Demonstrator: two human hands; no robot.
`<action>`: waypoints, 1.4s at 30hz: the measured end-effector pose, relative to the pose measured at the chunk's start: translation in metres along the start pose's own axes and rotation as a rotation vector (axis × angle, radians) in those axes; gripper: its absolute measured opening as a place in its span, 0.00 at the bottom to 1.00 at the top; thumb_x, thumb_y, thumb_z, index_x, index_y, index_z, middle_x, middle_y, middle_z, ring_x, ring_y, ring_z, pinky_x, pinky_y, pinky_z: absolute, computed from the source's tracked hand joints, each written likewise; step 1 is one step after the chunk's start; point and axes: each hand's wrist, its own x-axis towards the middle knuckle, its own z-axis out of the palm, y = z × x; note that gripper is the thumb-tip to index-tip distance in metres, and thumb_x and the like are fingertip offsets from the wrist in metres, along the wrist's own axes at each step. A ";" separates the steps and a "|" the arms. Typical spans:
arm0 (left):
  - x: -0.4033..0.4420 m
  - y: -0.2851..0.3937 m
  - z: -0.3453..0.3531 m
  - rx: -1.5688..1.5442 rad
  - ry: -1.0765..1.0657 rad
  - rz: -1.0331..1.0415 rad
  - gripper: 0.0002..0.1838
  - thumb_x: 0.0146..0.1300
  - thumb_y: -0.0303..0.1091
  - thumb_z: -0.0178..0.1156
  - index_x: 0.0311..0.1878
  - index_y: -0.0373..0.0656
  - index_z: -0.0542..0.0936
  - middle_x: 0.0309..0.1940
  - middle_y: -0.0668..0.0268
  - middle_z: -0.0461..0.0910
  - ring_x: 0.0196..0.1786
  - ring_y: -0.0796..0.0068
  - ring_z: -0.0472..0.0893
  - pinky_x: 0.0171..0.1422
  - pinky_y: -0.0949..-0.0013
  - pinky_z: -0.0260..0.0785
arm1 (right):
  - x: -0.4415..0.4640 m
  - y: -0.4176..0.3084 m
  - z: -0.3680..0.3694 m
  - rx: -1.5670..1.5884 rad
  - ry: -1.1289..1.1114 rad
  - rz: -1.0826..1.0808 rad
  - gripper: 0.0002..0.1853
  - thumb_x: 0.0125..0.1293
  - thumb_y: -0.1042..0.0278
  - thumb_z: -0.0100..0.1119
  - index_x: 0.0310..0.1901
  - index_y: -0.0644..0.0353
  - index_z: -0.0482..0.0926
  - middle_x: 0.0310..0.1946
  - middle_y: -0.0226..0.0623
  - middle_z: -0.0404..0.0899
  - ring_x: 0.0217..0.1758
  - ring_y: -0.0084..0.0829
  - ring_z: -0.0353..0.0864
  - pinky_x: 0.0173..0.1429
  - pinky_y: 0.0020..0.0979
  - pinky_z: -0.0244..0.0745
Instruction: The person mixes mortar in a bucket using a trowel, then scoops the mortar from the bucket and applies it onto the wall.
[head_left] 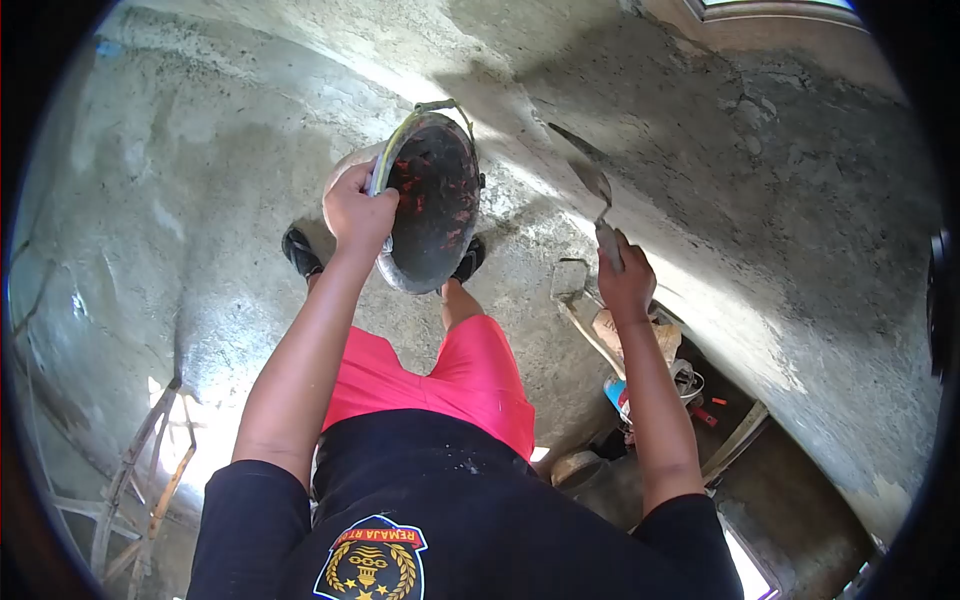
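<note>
Closed round the near-left rim of a dark bucket (435,205), my left hand (361,210) holds it tilted so that its inside faces up and right. The inside looks dark with reddish patches, and a thin handle arches over the far rim. My right hand (627,277) is wrapped round the handle of a trowel (592,180). Its blade points forward and left, close to the rough grey wall (720,170); whether it touches cannot be made out. The bucket and trowel are apart.
Wooden poles (130,480) stand at the lower left. A long-handled tool (570,280) lies near my right arm. Beyond it are a brown bag (608,325), a white pail (686,380) and a round container (577,468). My shoes (300,250) stand on the grey floor (230,250).
</note>
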 end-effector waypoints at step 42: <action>0.022 0.021 0.040 0.018 0.061 -0.113 0.17 0.43 0.36 0.66 0.41 0.51 0.88 0.33 0.64 0.85 0.38 0.64 0.84 0.48 0.64 0.74 | 0.015 0.018 -0.002 -0.052 -0.005 -0.074 0.23 0.60 0.56 0.63 0.58 0.49 0.79 0.36 0.40 0.81 0.36 0.44 0.83 0.40 0.43 0.79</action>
